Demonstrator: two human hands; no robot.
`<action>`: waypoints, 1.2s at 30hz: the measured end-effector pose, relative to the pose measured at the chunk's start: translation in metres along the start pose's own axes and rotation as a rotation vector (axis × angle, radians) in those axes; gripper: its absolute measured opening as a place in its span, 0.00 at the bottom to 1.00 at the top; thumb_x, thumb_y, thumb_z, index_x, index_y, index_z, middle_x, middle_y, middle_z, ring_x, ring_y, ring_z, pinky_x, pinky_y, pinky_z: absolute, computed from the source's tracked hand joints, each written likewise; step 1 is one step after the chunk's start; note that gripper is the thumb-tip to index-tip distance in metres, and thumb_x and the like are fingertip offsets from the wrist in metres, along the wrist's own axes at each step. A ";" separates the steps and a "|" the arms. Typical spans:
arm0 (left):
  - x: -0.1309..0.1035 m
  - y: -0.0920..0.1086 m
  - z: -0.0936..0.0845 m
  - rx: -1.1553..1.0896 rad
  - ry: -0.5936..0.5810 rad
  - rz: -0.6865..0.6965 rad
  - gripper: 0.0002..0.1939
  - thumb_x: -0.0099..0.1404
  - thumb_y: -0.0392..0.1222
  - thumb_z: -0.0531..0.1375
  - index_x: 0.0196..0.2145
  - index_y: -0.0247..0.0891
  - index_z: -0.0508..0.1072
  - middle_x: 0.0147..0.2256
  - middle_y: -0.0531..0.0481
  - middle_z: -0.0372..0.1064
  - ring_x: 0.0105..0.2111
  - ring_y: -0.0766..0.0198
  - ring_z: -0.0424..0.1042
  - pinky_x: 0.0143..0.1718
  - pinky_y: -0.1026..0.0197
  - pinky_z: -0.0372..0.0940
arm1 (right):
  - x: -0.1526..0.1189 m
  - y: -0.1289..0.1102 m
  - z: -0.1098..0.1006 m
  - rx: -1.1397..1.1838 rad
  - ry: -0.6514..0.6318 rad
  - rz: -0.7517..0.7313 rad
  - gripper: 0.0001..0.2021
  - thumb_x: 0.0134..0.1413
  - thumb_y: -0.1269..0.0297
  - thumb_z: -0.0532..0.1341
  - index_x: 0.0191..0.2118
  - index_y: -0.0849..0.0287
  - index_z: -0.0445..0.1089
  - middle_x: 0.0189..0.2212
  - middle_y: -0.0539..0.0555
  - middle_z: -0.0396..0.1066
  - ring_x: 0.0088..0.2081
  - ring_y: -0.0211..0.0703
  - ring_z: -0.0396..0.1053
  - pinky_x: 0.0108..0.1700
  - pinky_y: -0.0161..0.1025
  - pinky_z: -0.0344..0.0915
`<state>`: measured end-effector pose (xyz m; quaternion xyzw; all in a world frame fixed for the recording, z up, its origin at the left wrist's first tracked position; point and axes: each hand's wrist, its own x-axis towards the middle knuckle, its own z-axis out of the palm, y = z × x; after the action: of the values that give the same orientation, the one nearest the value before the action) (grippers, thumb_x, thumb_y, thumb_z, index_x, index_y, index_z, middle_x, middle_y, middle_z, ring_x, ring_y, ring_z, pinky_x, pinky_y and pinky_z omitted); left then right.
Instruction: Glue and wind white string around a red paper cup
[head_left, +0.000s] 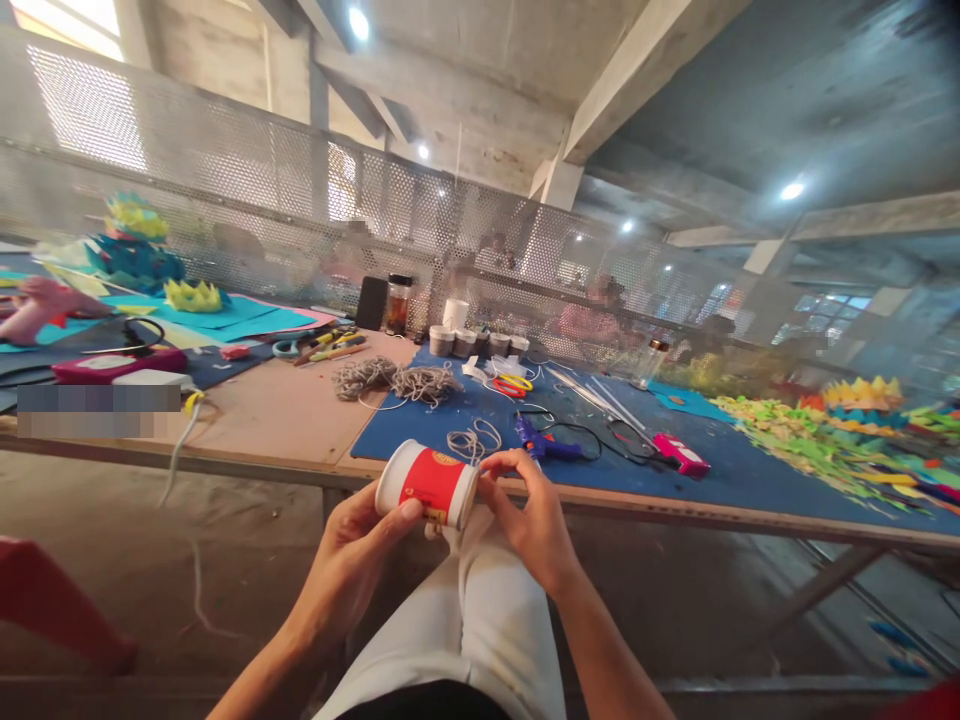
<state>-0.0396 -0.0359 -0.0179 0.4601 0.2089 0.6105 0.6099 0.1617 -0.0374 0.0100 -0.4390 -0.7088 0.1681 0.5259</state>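
A white paper cup [442, 485] with a red printed band lies on its side above my lap, just off the table's front edge. My left hand [360, 535] is closed around it, thumb along the near side. At the cup's right end, my right hand [521, 515] has thumb and index finger bent toward the rim. Whether something thin is pinched there is too small to tell. A bit of beige cord [433, 530] shows under the cup. Just behind, loose cord [476, 438] lies in loops on the blue mat.
Two bundles of grey cord [364, 378] lie beyond, with scissors [514, 384] beside small cups [465, 343]. A blue glue gun [555, 440] rests right of the cup. Paper crowns [862, 395] and paper strips [795, 430] cover the right side. A perforated metal screen [262, 210] stands behind.
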 end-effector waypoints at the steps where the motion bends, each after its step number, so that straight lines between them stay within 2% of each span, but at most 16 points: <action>1: 0.000 0.000 0.000 0.002 0.005 0.003 0.10 0.62 0.42 0.68 0.42 0.41 0.82 0.38 0.47 0.80 0.37 0.59 0.75 0.43 0.62 0.69 | 0.000 0.001 0.000 -0.021 0.007 -0.010 0.09 0.63 0.57 0.62 0.43 0.56 0.71 0.38 0.52 0.73 0.42 0.44 0.71 0.50 0.42 0.66; 3: 0.001 -0.001 0.000 0.004 0.010 0.009 0.11 0.61 0.42 0.68 0.42 0.40 0.82 0.38 0.47 0.80 0.37 0.59 0.76 0.43 0.61 0.69 | -0.001 0.002 0.001 -0.054 0.029 -0.031 0.08 0.63 0.57 0.63 0.41 0.56 0.70 0.37 0.52 0.73 0.42 0.44 0.72 0.56 0.46 0.64; 5: 0.001 -0.002 0.000 0.006 0.011 0.015 0.11 0.60 0.43 0.69 0.41 0.40 0.82 0.37 0.46 0.80 0.36 0.57 0.76 0.42 0.60 0.70 | -0.001 0.001 0.002 -0.078 0.050 -0.060 0.07 0.63 0.59 0.63 0.39 0.56 0.70 0.36 0.50 0.74 0.41 0.43 0.72 0.63 0.51 0.57; 8: -0.001 -0.001 0.002 0.029 0.010 0.012 0.10 0.58 0.43 0.70 0.38 0.38 0.83 0.35 0.45 0.80 0.33 0.56 0.77 0.40 0.58 0.71 | -0.001 -0.001 0.001 -0.094 0.063 -0.113 0.04 0.63 0.61 0.63 0.37 0.55 0.70 0.35 0.48 0.74 0.38 0.40 0.72 0.68 0.54 0.50; 17: -0.005 0.003 0.012 0.057 0.072 -0.011 0.10 0.55 0.43 0.71 0.36 0.37 0.83 0.32 0.46 0.80 0.30 0.58 0.76 0.37 0.61 0.70 | -0.001 -0.005 -0.004 -0.137 0.078 -0.187 0.03 0.62 0.64 0.63 0.37 0.54 0.69 0.33 0.47 0.72 0.35 0.39 0.72 0.68 0.57 0.49; 21: -0.005 0.002 0.012 0.004 0.096 0.014 0.16 0.55 0.44 0.71 0.41 0.37 0.81 0.35 0.47 0.79 0.32 0.58 0.75 0.37 0.62 0.69 | -0.001 -0.006 -0.003 -0.163 0.097 -0.239 0.03 0.61 0.65 0.64 0.37 0.54 0.68 0.32 0.46 0.71 0.35 0.38 0.71 0.67 0.57 0.51; 24: -0.004 0.002 0.013 0.006 0.101 0.005 0.20 0.61 0.50 0.68 0.48 0.37 0.79 0.38 0.45 0.79 0.36 0.55 0.76 0.38 0.60 0.69 | -0.003 -0.005 -0.003 -0.197 0.110 -0.303 0.03 0.61 0.67 0.64 0.38 0.54 0.68 0.32 0.46 0.72 0.36 0.38 0.72 0.67 0.57 0.51; 27: -0.004 0.005 0.015 0.036 0.072 -0.051 0.18 0.64 0.49 0.65 0.48 0.38 0.79 0.39 0.45 0.79 0.38 0.55 0.76 0.39 0.60 0.69 | -0.006 -0.003 -0.003 -0.221 0.109 -0.321 0.03 0.61 0.68 0.63 0.38 0.54 0.68 0.33 0.47 0.72 0.37 0.39 0.72 0.67 0.58 0.51; 32: -0.004 0.011 0.015 0.066 -0.016 -0.115 0.13 0.60 0.45 0.68 0.41 0.37 0.82 0.36 0.45 0.79 0.38 0.53 0.76 0.42 0.58 0.69 | -0.007 -0.001 -0.005 -0.235 0.130 -0.308 0.03 0.62 0.69 0.61 0.39 0.53 0.68 0.34 0.48 0.73 0.37 0.41 0.72 0.67 0.60 0.50; 36: -0.003 0.008 0.013 0.044 -0.013 -0.131 0.16 0.59 0.43 0.68 0.46 0.39 0.81 0.36 0.47 0.79 0.38 0.54 0.76 0.43 0.58 0.69 | -0.006 -0.001 -0.007 -0.263 0.122 -0.334 0.04 0.62 0.70 0.61 0.39 0.53 0.68 0.34 0.48 0.73 0.37 0.41 0.72 0.67 0.61 0.49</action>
<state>-0.0344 -0.0442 -0.0062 0.4625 0.2479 0.5617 0.6396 0.1675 -0.0440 0.0102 -0.3895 -0.7544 -0.0423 0.5267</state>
